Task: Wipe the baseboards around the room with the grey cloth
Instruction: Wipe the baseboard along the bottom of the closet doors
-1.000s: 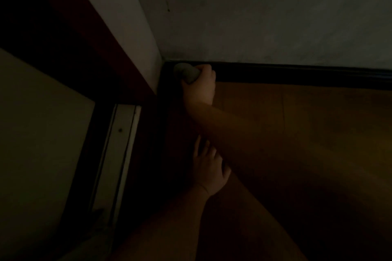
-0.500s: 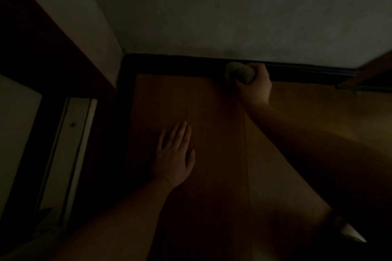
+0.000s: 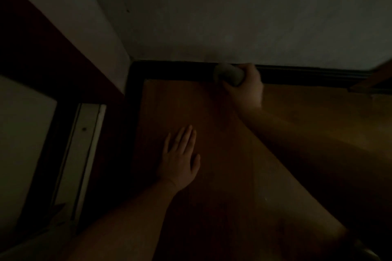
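The room is very dim. A dark baseboard (image 3: 307, 74) runs along the foot of the far wall and turns down the left side at the corner. My right hand (image 3: 247, 89) grips a bunched grey cloth (image 3: 228, 74) and holds it against the far baseboard, right of the corner. My left hand (image 3: 180, 159) lies flat on the wooden floor with its fingers straight and spread, palm down, holding nothing.
A brown wooden floor (image 3: 233, 176) fills the middle. A dark door frame (image 3: 48, 48) and a pale threshold strip (image 3: 84, 144) lie at the left. A brown wooden piece (image 3: 375, 82) juts in at the right edge by the baseboard.
My right hand has slid the cloth along the far baseboard from the corner to the right. My left hand, earlier partly under the right forearm, now lies in plain view on the floor.
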Tool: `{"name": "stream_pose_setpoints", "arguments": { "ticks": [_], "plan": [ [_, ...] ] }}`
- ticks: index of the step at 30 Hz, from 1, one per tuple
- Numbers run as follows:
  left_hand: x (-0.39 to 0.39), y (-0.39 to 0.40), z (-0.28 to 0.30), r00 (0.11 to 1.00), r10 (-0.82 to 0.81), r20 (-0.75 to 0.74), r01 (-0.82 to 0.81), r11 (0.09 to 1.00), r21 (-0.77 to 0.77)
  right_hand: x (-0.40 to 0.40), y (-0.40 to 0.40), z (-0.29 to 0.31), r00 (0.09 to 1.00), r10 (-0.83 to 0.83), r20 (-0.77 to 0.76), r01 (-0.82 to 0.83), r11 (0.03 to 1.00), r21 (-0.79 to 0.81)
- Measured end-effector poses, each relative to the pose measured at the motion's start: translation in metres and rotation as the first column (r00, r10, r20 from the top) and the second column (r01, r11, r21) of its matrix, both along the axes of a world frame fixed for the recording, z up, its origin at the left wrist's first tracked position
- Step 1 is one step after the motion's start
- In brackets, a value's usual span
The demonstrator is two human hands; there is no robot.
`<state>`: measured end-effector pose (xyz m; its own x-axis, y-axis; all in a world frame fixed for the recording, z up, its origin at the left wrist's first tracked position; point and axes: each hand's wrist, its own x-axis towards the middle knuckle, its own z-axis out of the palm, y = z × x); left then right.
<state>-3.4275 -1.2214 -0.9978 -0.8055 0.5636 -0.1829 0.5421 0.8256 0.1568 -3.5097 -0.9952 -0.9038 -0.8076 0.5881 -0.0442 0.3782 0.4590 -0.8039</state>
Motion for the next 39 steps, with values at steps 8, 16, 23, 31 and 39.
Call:
{"name": "stream_pose_setpoints", "arguments": {
  "ticks": [8, 16, 23, 31, 39],
  "plan": [
    [0.000, 0.001, 0.002, 1.000, -0.013, 0.002, 0.013, 1.000, 0.008, -0.073, -0.141, 0.010, 0.996, 0.061, -0.064, -0.080, 0.926, -0.368],
    [0.003, 0.000, -0.001, 0.992, 0.009, 0.129, -0.006, 1.000, -0.026, -0.108, -0.181, 0.015, 0.991, 0.074, 0.108, -0.004, 0.842, -0.539],
    [0.000, 0.001, 0.010, 0.998, 0.007, 0.063, -0.012, 0.997, 0.077, -0.103, -0.139, 0.021, 0.986, 0.079, 0.148, 0.005, 0.868, -0.496],
    [-0.001, 0.001, 0.005, 0.997, -0.014, 0.074, 0.015, 1.000, -0.006, -0.035, 0.004, 0.028, 0.991, -0.056, 0.124, 0.093, 0.945, -0.315],
    [0.000, -0.001, 0.000, 0.999, -0.018, 0.029, 0.021, 0.993, -0.116, 0.033, 0.119, 0.014, 0.914, -0.396, 0.084, 0.404, 0.874, -0.270]
  ]
}}
